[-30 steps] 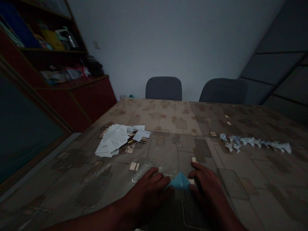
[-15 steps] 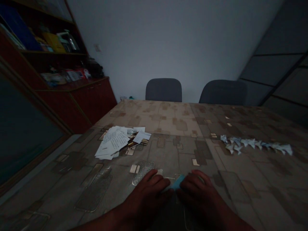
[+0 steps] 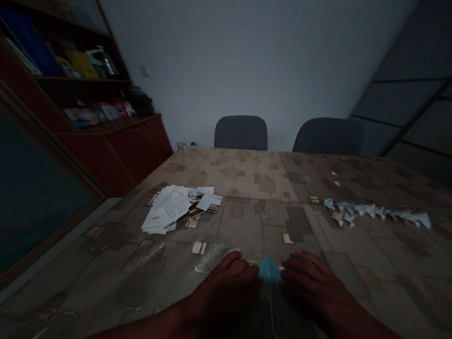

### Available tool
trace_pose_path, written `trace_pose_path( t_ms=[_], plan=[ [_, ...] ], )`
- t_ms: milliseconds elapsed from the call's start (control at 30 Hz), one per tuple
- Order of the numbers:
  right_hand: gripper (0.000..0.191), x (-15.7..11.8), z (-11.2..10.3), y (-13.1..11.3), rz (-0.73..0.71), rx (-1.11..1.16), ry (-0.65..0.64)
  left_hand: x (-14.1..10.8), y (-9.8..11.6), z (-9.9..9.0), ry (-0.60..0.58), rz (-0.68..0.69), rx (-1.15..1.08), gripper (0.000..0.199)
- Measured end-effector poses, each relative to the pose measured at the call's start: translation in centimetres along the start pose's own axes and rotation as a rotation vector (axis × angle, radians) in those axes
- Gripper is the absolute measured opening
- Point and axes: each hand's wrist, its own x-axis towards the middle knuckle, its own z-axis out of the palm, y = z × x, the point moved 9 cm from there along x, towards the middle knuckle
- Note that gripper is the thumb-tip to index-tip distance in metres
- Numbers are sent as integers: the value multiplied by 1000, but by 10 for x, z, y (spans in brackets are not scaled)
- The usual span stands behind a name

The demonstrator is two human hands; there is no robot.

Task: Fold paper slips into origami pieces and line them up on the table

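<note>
A small piece of light blue folded paper (image 3: 270,270) shows between my hands at the near side of the table, with its point facing away from me and a crease down its middle. My left hand (image 3: 233,285) pinches its left edge, fingers curled. On the other side, my right hand (image 3: 312,285) has its fingers bent together at the paper's right edge. The near part of the paper and both thumbs are hard to see in the dim light.
A loose heap of printed paper sheets (image 3: 169,207) lies on the left of the patterned tablecloth (image 3: 226,226). Several small folded paper pieces (image 3: 374,212) stand in a row at the right. Two grey chairs (image 3: 240,133) are behind the table, and a red-brown cabinet (image 3: 141,146) stands at the left.
My hands have moved apart, the right one shifting rightward. More of the blue paper shows now, as a pointed shape instead of a narrow strip.
</note>
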Motion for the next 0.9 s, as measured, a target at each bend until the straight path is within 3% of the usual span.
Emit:
trace_pose_path(
  t_ms=[133,267,467,633,767,900],
  plan=[
    [29,4,-7,3,32,28,95,8,12,10,-30,101,85,7],
    [26,6,-15,-1,-57,29,118,6,11,8,-44,109,86,8],
    [28,4,-13,2,-20,73,134,-8,-18,-5,2,-165,-165,9],
    [23,7,7,7,72,101,61,-20,-30,-7,-11,-267,-319,14],
    [13,20,22,13,148,57,-42,-21,-30,-9,4,-218,-269,17],
    [25,36,23,12,108,103,-76,-6,-18,-8,14,-58,-91,15]
  ],
)
